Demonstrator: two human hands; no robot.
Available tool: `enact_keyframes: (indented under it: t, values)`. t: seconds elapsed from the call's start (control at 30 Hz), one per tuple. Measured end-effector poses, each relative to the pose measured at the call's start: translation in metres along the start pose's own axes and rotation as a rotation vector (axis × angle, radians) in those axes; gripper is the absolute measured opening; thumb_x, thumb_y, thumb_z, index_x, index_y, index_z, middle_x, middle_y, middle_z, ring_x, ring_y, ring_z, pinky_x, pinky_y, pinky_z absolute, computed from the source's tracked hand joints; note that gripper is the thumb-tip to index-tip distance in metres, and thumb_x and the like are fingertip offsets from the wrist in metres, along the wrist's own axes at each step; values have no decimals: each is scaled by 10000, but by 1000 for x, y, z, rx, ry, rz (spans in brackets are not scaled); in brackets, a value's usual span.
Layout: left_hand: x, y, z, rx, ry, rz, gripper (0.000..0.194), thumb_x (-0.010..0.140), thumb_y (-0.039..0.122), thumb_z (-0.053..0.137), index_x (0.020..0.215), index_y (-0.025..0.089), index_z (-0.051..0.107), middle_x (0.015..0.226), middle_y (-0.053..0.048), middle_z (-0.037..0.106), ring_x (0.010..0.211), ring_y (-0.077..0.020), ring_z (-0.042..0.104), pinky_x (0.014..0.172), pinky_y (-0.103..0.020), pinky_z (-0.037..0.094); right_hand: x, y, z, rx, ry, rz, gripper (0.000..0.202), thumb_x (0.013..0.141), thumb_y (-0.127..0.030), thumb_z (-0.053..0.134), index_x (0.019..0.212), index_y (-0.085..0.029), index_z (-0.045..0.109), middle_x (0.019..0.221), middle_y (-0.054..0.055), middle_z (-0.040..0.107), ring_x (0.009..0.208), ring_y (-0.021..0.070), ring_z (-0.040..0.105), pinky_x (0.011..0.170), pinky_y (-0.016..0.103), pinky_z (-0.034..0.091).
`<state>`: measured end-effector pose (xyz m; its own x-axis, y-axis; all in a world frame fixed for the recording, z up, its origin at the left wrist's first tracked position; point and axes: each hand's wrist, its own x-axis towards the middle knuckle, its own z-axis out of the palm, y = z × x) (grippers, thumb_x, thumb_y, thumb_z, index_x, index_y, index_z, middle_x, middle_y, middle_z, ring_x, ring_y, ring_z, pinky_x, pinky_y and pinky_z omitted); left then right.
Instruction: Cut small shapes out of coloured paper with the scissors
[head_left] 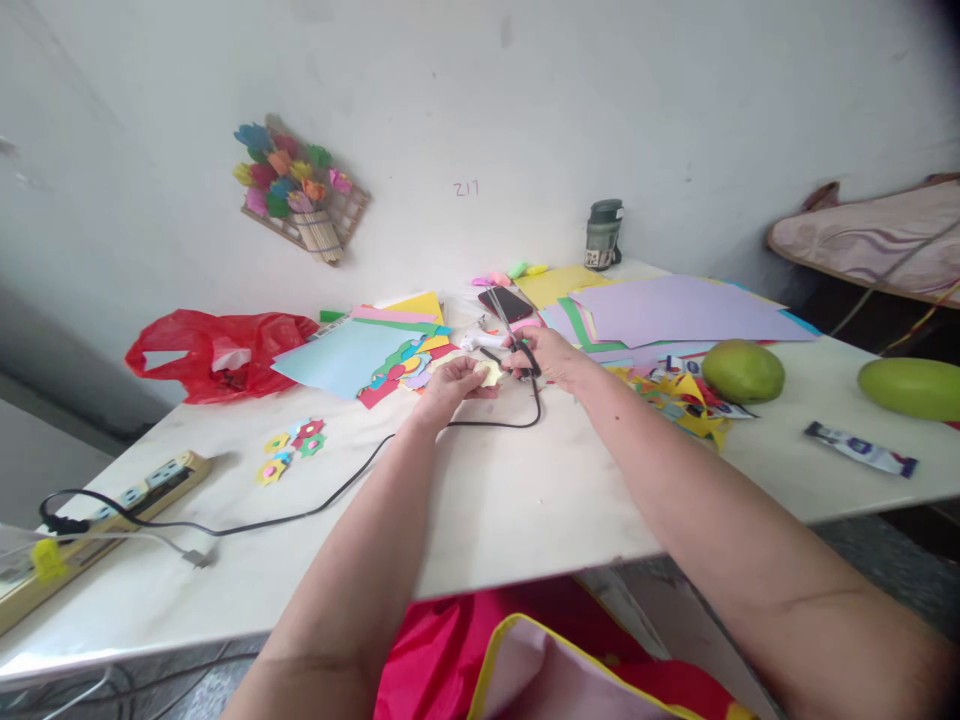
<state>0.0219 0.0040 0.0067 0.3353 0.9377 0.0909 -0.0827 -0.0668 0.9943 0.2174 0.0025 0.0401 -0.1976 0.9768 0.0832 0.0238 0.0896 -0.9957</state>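
Observation:
My left hand (452, 384) is closed, pinching a small pale yellow paper piece (491, 373) above the table. Close beside it, my right hand (546, 356) grips a pair of scissors (504, 312), with the thin metal blades pointing up and away from me. A black cable (480, 424) loops just below both hands. Behind the paper piece lies a white object (484, 342), partly hidden. To the left of my left hand are several colourful paper cutouts (405, 368), and a dark phone (505, 302) lies beyond the scissors.
Several paper flowers (292, 448) lie left, near a power strip (161, 480). A red plastic bag (202, 345) and coloured sheets (660, 310) stand further back. Yellow scraps (694, 405), a green fruit (742, 371), a tube (861, 449) and a bottle (603, 235) are right.

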Motion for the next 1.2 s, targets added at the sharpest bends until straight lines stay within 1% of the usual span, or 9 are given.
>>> enact_keyframes:
  t: [0.13, 0.27, 0.43, 0.57, 0.7, 0.83, 0.97, 1.03, 1.2]
  values:
    - [-2, 1, 1, 54, -48, -2, 451, 650, 478, 860, 794, 138, 601, 701, -41, 712, 623, -153, 690, 731, -334, 595, 0, 1, 5, 15, -14, -39, 372, 585, -96, 848, 845, -162, 590, 534, -67, 581, 490, 88, 571, 457, 170, 401]
    - [-5, 3, 3, 65, -79, -10, 465, 639, 491, 863, 784, 135, 602, 726, -52, 723, 611, -143, 681, 705, -319, 587, -1, -1, 10, 4, -12, -37, 293, 621, -27, 767, 804, -162, 582, 511, -75, 566, 464, 77, 545, 477, 172, 428]
    - [-6, 2, 4, 31, -54, -19, 493, 612, 490, 878, 796, 151, 570, 740, -50, 729, 666, -174, 715, 692, -306, 583, -2, -2, 12, 7, 9, -17, 271, 639, 51, 655, 796, -158, 586, 482, -71, 562, 437, 74, 521, 468, 169, 421]
    - [-4, 0, 4, 5, -31, -39, 538, 595, 494, 886, 830, 170, 527, 696, -45, 724, 622, -193, 720, 659, -315, 584, -3, -3, 13, 4, 27, -6, 271, 640, 47, 663, 803, -158, 594, 485, -68, 570, 435, 78, 528, 470, 171, 423]
    - [-2, -1, 3, -4, -5, -23, 553, 593, 496, 886, 832, 180, 501, 649, -30, 708, 578, -184, 704, 628, -312, 580, -1, -1, 10, -11, 11, -2, 267, 646, 23, 700, 815, -159, 602, 489, -58, 582, 444, 89, 552, 458, 171, 418]
    - [0, -1, 1, -13, 33, 3, 523, 590, 477, 890, 805, 170, 525, 647, -23, 705, 561, -143, 677, 626, -276, 568, 1, 1, 0, -75, -79, 43, 264, 672, -60, 756, 853, -163, 594, 547, -29, 628, 446, 95, 576, 392, 162, 347]
    - [0, 0, -1, -18, 48, 20, 469, 609, 446, 884, 788, 154, 564, 660, -22, 697, 565, -120, 657, 635, -256, 552, 1, 3, -13, -155, -233, 97, 292, 687, -231, 824, 845, -163, 588, 565, -16, 634, 435, 99, 576, 368, 172, 328]
    - [-1, 2, -2, -20, 52, 25, 450, 625, 434, 877, 794, 149, 573, 651, -13, 682, 568, -114, 650, 636, -249, 545, 1, 3, -18, -229, -286, 82, 319, 676, -299, 846, 835, -160, 606, 589, -3, 651, 447, 98, 585, 355, 170, 298]
    - [-3, 5, -2, -44, 54, 31, 440, 612, 418, 883, 771, 142, 579, 632, 8, 645, 568, -99, 625, 641, -241, 534, -3, -2, -23, -357, -341, 82, 298, 706, -374, 817, 789, -150, 639, 626, 33, 675, 460, 96, 574, 342, 185, 260]
